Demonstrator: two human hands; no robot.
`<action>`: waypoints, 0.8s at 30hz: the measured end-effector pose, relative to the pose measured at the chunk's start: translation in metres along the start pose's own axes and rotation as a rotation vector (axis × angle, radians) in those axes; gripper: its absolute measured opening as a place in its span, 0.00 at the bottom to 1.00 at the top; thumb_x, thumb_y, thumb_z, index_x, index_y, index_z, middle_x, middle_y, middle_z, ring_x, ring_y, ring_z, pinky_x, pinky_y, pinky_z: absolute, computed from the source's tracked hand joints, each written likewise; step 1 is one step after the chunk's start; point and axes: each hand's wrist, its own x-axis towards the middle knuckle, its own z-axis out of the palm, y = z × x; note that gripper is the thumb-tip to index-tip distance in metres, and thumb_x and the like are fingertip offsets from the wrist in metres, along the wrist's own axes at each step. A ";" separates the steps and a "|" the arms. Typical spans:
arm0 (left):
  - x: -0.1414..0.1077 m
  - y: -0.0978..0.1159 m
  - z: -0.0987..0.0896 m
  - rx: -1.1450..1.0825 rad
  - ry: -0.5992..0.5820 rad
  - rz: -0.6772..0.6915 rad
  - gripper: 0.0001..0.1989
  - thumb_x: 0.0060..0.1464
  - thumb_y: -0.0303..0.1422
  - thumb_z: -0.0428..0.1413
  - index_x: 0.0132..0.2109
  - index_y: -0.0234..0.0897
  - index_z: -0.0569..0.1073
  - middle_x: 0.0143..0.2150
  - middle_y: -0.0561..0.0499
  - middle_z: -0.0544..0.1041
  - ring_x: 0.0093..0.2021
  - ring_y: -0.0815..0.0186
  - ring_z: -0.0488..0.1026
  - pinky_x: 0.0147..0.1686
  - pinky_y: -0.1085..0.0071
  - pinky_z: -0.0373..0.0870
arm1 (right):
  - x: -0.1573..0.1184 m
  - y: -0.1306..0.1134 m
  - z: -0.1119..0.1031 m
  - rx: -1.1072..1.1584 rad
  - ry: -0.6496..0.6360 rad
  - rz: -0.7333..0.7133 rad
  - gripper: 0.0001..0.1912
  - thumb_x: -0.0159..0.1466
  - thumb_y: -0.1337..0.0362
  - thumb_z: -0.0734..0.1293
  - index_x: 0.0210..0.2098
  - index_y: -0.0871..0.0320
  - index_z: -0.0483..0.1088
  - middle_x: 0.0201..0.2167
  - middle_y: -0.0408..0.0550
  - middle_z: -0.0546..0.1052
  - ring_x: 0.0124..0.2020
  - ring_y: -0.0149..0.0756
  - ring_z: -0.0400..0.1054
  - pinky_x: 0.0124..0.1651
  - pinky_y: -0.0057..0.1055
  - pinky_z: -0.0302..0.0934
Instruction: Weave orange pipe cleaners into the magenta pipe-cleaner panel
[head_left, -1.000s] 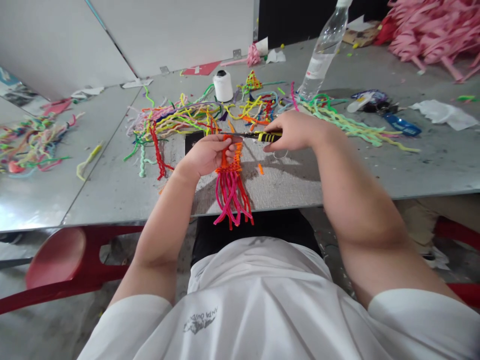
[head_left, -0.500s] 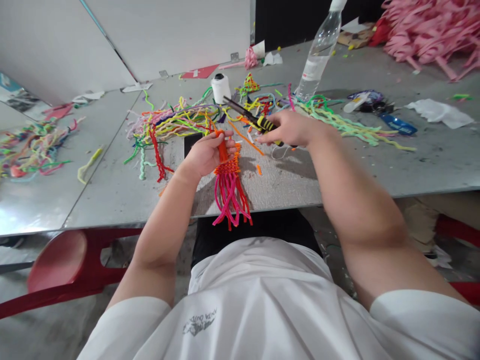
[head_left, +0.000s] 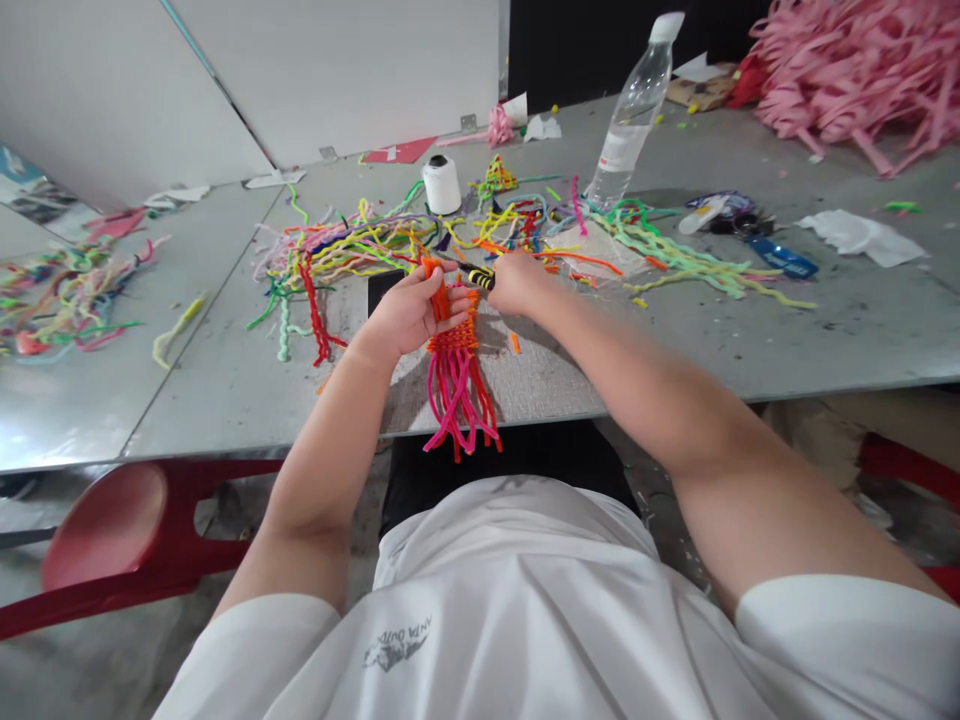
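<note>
My left hand (head_left: 417,308) holds an orange and pink woven yarn piece (head_left: 452,345) near the table's front edge, with its thumb on the orange strands at the top. Pink and red strands hang from the piece over the edge. My right hand (head_left: 517,284) is closed around the black and yellow handles of a tool (head_left: 481,277), which looks like scissors. Its dark blades point left toward the orange strands beside my left fingers; their tips are partly hidden. A dark flat object (head_left: 381,288) lies behind my left hand.
Colourful yarn (head_left: 352,240) spreads behind my hands, with a white thread spool (head_left: 442,186) and a tall water bottle (head_left: 630,125) among it. Keys with a blue tag (head_left: 784,257) and white tissue (head_left: 862,236) lie right. Pink ribbons (head_left: 862,80) are heaped at back right.
My right hand has moved left with the tool, bringing it up to the orange strands. My left hand keeps its hold on the woven piece, its fingers spread slightly more.
</note>
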 end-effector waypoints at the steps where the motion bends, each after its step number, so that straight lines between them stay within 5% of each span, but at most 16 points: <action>1: 0.000 0.000 0.000 -0.007 0.004 0.001 0.08 0.75 0.31 0.50 0.50 0.40 0.73 0.34 0.50 0.81 0.35 0.66 0.84 0.45 0.66 0.84 | 0.002 0.000 -0.002 -0.016 0.011 0.019 0.13 0.53 0.75 0.76 0.39 0.62 0.80 0.38 0.65 0.80 0.54 0.67 0.74 0.60 0.57 0.65; 6: 0.000 -0.001 0.000 -0.010 -0.010 -0.002 0.08 0.74 0.29 0.50 0.48 0.37 0.74 0.33 0.49 0.80 0.36 0.65 0.84 0.50 0.61 0.85 | -0.001 0.001 -0.021 0.042 0.073 0.091 0.08 0.56 0.72 0.75 0.35 0.57 0.76 0.35 0.57 0.80 0.45 0.56 0.77 0.50 0.48 0.71; 11: 0.003 -0.008 0.001 0.001 -0.087 -0.046 0.07 0.73 0.30 0.52 0.50 0.36 0.75 0.36 0.46 0.83 0.40 0.61 0.86 0.52 0.57 0.84 | -0.019 -0.010 -0.017 0.782 0.131 -0.009 0.10 0.59 0.66 0.76 0.37 0.53 0.71 0.36 0.46 0.80 0.38 0.41 0.77 0.43 0.38 0.74; 13: 0.004 -0.010 0.003 0.009 -0.094 -0.051 0.07 0.73 0.30 0.52 0.51 0.36 0.75 0.38 0.44 0.83 0.41 0.59 0.86 0.52 0.54 0.84 | -0.025 -0.016 -0.007 0.915 0.160 -0.015 0.12 0.58 0.67 0.76 0.36 0.52 0.70 0.35 0.43 0.79 0.38 0.39 0.76 0.43 0.37 0.73; 24: 0.004 -0.010 0.009 -0.027 -0.048 -0.014 0.08 0.74 0.30 0.53 0.51 0.32 0.75 0.40 0.41 0.85 0.43 0.60 0.86 0.53 0.58 0.84 | -0.032 -0.025 0.013 1.027 0.148 0.076 0.09 0.63 0.68 0.73 0.38 0.51 0.69 0.33 0.40 0.77 0.34 0.36 0.74 0.39 0.34 0.72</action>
